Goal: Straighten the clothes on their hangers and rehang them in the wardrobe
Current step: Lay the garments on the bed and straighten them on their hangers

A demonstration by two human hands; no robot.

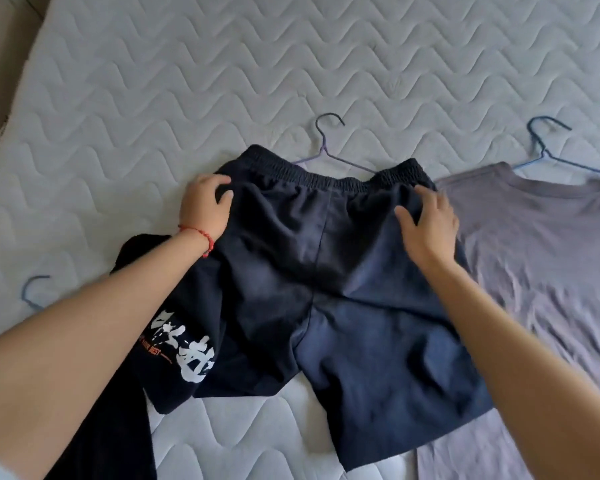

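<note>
Lying across a quilted mattress (222, 81): three garments, each with a wire hanger.

Taking up the middle: dark navy shorts (343, 289), spread flat, waistband away from the camera, legs toward it. Overlapping a grey T-shirt (541, 244) on the right and a black printed shirt (174, 348) on the left.

Poking out above the waistband: hanger (329, 147), hook and one shoulder showing, the rest hidden under the cloth.

Working the straightening step, by the look of it; nothing hung up yet, no wardrobe in sight.

Left hand (205, 209) gripping the left waistband corner, fingers curled, cloth bunching in the grip. Right hand (426, 226) lying flat near the right corner, fingers spread, pressing on the fabric.

Needing next, probably: waistband evened on the hanger, then lifting by the hook.

Showing on the shorts: elastic gathered and sagging at centre, faded patches, soft creases.
</note>
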